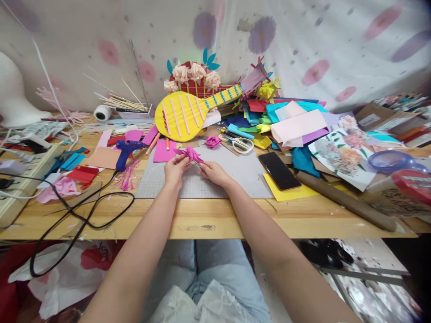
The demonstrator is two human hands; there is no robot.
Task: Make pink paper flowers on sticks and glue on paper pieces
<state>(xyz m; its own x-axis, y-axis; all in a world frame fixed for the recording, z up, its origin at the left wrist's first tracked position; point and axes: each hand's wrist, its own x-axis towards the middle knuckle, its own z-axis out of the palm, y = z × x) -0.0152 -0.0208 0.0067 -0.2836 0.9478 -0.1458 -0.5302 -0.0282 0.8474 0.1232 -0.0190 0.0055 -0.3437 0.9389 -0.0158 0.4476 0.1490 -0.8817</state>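
We find the grip of the left hand (177, 169) closed on a magenta paper flower (191, 154), with thumb and fingers pinching its left portion. The grip of the right hand (213, 172) is pinched together at the flower's pointed lower-right end. Both arms extend forward over the desk (208, 211), and the hands converge. We locate the flower above the gray cutting mat (249, 175), near a second magenta flower (213, 141). Its center appears ruffled; pointed pieces project sideways.

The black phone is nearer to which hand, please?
Right: the right hand is left of the black phone, across part of the grey mat; the left hand is farther left.
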